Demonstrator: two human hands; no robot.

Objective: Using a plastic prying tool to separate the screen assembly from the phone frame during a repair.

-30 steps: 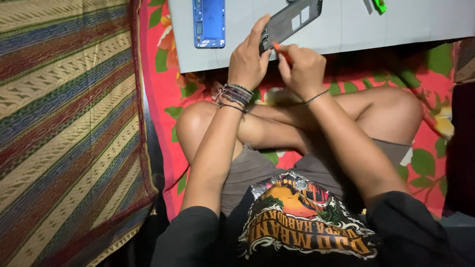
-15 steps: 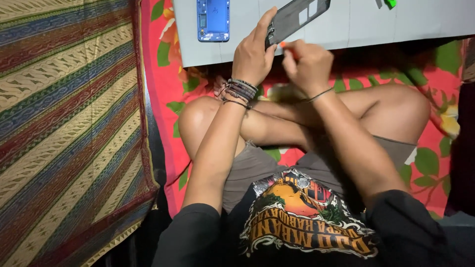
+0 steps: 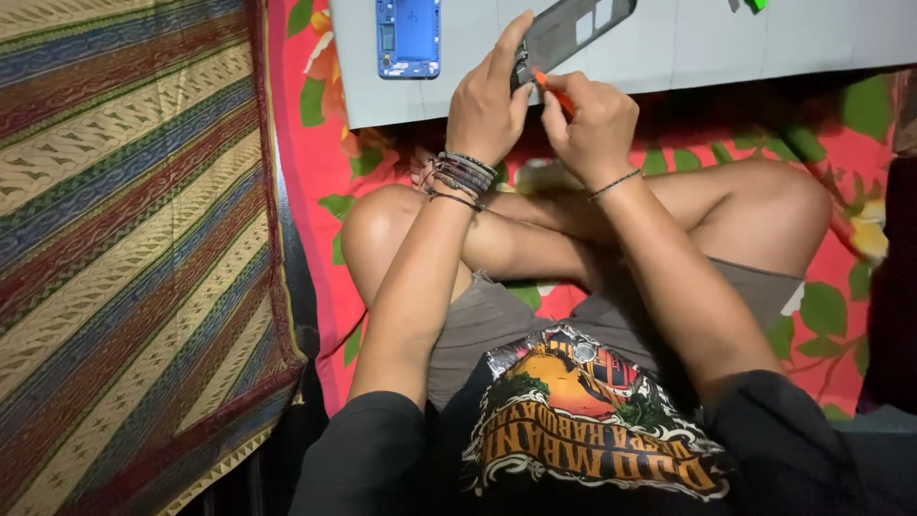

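While the person sits cross-legged on a red floral cloth (image 3: 315, 239), the head view shows both hands raised at twelve o'clock over the near edge of a pale grey surface (image 3: 669, 48). The left hand (image 3: 484, 110) is closed around the lower end of a dark grey phone back cover (image 3: 571, 31), which tilts up toward one o'clock above the surface. The right hand (image 3: 594, 124), just beside it at three o'clock, pinches a thin orange tool (image 3: 552, 91) whose tip touches the cover's lower edge. A blue phone frame (image 3: 409, 36) lies flat on the surface at ten o'clock from the left hand. Dark bracelets (image 3: 463, 174) ring the left wrist. A striped woven cloth (image 3: 124, 239) fills the nine o'clock side.
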